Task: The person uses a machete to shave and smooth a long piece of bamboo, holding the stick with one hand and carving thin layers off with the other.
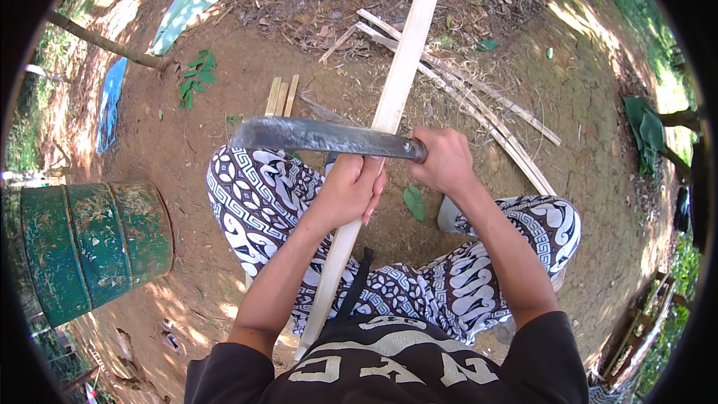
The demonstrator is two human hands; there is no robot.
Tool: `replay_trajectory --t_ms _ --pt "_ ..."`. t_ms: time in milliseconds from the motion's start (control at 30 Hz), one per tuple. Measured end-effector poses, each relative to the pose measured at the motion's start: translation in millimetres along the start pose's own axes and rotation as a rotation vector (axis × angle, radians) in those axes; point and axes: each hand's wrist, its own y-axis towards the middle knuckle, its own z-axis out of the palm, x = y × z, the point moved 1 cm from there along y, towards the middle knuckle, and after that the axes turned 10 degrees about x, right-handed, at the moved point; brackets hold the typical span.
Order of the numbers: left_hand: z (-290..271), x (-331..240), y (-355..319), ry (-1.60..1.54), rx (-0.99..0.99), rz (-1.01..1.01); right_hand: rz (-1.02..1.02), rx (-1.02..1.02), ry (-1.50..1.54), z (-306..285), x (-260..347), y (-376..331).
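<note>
A long pale strip of split wood or bamboo runs from beside my left hip up to the far edge of the view. My left hand is closed around it near its middle, above my lap. With my right hand I grip the handle of a machete. Its broad dark blade points left and crosses over the strip just beyond my left hand. The tip of the blade is above my left knee. Whether the cutting edge touches the strip, I cannot tell.
Several thin strips lie on the dirt ahead to the right, among shavings. Short pale pieces stick out beyond my left knee. A rusty green drum is at the left. Past it lies a blue sheet near a thin trunk.
</note>
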Motion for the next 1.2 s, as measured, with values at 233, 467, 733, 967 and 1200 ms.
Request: replay_trajectory --t_ms 233,467,733,967,1200 --pt "0 8 -3 0.063 -0.026 -0.054 -0.141 -0.090 -0.095 15 -21 8" --pt "2 10 6 0.069 -0.051 0.003 -0.206 -0.183 -0.114 29 -42 19" --pt "6 7 12 0.054 -0.062 0.032 -0.080 -0.280 -0.198 14 -85 34" --pt "-1 10 9 -0.042 -0.011 0.021 0.131 -0.271 -0.286 -3 -102 37" --pt "-9 -1 -6 -0.151 -0.007 -0.005 0.154 -0.242 -0.127 -1 -60 23"
